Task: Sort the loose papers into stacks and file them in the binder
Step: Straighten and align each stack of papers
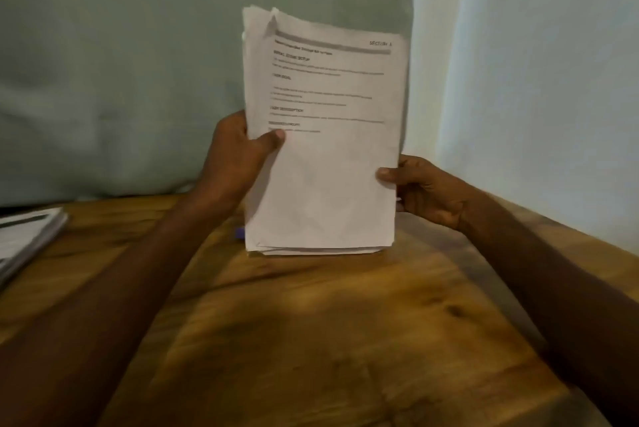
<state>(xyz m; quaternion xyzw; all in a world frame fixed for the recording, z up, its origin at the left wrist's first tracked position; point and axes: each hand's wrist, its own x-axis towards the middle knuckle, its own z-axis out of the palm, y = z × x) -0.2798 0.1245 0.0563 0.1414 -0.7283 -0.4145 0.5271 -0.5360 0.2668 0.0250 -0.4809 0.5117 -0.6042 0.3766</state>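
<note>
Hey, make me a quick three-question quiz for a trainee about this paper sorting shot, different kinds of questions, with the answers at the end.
1. True or false: the papers stand upright with their bottom edge on the table.
2. Which hand grips the sheaf higher up: A) left hand B) right hand?
3. Fill in: a second stack lies at the table's ____ edge.

Key: 1 true; 2 A; 3 left.

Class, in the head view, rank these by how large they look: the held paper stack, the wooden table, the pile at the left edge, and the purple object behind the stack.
1. wooden table
2. held paper stack
3. pile at the left edge, cut off by the frame, so its true size is unsure
4. purple object, mostly hidden
</note>
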